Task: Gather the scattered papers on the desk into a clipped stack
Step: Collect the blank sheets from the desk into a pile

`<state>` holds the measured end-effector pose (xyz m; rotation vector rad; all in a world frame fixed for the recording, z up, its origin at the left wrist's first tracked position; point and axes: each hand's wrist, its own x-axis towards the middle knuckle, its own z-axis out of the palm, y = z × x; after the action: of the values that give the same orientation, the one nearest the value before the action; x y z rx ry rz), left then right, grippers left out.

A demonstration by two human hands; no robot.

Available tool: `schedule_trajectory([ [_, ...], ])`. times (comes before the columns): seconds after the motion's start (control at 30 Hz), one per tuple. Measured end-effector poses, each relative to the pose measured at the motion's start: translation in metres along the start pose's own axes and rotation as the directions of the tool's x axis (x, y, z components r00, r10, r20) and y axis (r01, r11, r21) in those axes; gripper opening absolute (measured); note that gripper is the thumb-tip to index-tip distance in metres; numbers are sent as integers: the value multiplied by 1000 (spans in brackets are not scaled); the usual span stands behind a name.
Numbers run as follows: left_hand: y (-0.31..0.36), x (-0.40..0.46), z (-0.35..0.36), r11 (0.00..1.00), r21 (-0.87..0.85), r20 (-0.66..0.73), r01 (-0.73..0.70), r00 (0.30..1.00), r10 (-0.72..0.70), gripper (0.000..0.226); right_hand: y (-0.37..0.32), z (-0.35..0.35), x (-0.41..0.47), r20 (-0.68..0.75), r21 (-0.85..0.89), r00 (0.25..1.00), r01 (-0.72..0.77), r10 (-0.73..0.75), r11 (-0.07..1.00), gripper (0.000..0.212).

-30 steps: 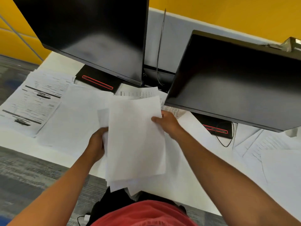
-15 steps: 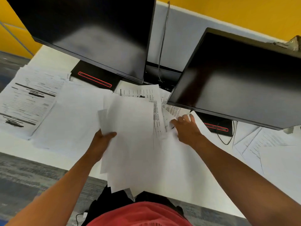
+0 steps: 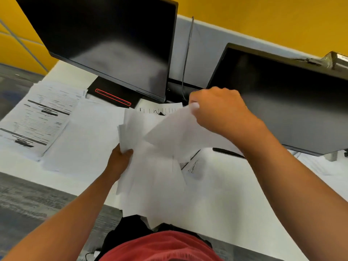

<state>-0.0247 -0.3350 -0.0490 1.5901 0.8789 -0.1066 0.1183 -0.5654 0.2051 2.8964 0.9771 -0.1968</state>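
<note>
Red garment: nearest the camera at the bottom edge, on the person's body, with dark cloth just above it
Bench: white top, its near edge running from the left down toward the lower right; grey carpet shows beyond that edge on the left
Left hand: fingers curled round the left edge of the held stack, thumb lying on the top sheet
Held stack: loose white sheets, unevenly fanned, held above the near edge of the bench at the middle; no clip can be seen on it
Right hand: raised above the bench in front of the right monitor, fingers curled and pinching the corner of the lifted sheet
Lifted sheet: blank white paper, tilted, its upper corner in the right hand, its lower part overlapping the top of the held stack; blurred
Printed sheet: partly showing under the lifted sheet, flat on the bench
Blank sheets: flat on the bench left of the held stack
Printed pile: text pages with dark bars, at the far left of the bench
Lined sheet: flat, just in front of the left monitor's stand
Left monitor: dark screen, far left
Right monitor: dark screen, far right
Wall: yellow, behind a grey partition
</note>
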Motion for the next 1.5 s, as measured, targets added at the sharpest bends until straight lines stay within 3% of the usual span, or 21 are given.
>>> schedule_trajectory([
  [0.03, -1, -2, 1, 999, -38, 1, 14, 1000, -14, 35, -1, -8, 2, -22, 196, 999, -38, 43, 980, 11],
  [0.1, -1, -9, 2, 988, -141, 6, 62, 998, -62, 31, -2, -8, 8, -18, 549, 994, -81, 108, 832, 7],
  [0.17, 0, -17, 3, 962, -247, 27, 113, 994, -110, 33, -1, 17, 15, 48, 741, 984, -151, 172, 655, 10],
  [0.23, 0, -23, 2, 945, -295, 88, 144, 989, -123, 39, 0, 63, 17, 210, 819, 953, -295, 220, 492, 14],
  [0.37, 1, -38, 8, 881, -432, 53, 194, 980, -190, 28, -15, 163, 0, 455, 761, 846, -532, 279, 371, 27],
  [0.5, -2, -44, 9, 790, -577, 145, 208, 978, -151, 54, -38, 225, -26, 503, 725, 785, -611, 361, 319, 33],
  [0.57, -3, -47, 13, 863, -476, 126, 168, 984, -122, 50, -42, 243, -33, 495, 700, 798, -601, 345, 385, 20],
  [0.63, -7, -48, 16, 949, -298, 33, 106, 994, -100, 49, -42, 253, -34, 465, 665, 825, -566, 323, 488, 27],
  [0.77, 4, -47, 8, 980, -191, 31, 64, 998, -59, 46, -35, 249, -25, 406, 581, 863, -498, 302, 643, 26],
  [0.83, 26, -48, -3, 990, -144, 68, -1, 998, 10, 47, -30, 239, -18, 381, 661, 864, -504, 330, 556, 43],
  [0.93, 69, -49, -39, 990, -74, 167, -124, 977, 135, 33, -27, 201, -12, 412, 838, 876, -473, 251, 274, 81],
  [1.0, 102, -45, -73, 972, -70, 197, -224, 952, 233, 30, -36, 167, -7, 351, 925, 932, -361, 94, 123, 71],
  [1.07, 141, -41, -102, 942, -87, 167, -323, 928, 334, 34, -53, 125, 1, 256, 966, 966, -257, 43, 37, 45],
  [1.13, 175, -37, -133, 904, -91, 133, -418, 894, 427, 46, -82, 89, 17, 146, 988, 977, -153, 154, 30, 28],
  [1.23, 204, -23, -173, 840, -99, 65, -533, 839, 540, 55, -122, 65, 44, 14, 998, 954, -30, 300, 49, 20],
  [1.3, 206, -4, -196, 832, -77, 68, -549, 830, 554, 63, -149, 72, 63, 16, 994, 941, -51, 338, 95, 7],
  [1.4, 165, 34, -213, 906, -20, 143, -422, 896, 421, 73, -185, 112, 80, 158, 971, 913, -213, 376, 108, 39],
  [1.5, 118, 59, -223, 958, 1, 182, -286, 942, 281, 72, -213, 148, 90, 252, 950, 871, -306, 422, 65, 15],
])
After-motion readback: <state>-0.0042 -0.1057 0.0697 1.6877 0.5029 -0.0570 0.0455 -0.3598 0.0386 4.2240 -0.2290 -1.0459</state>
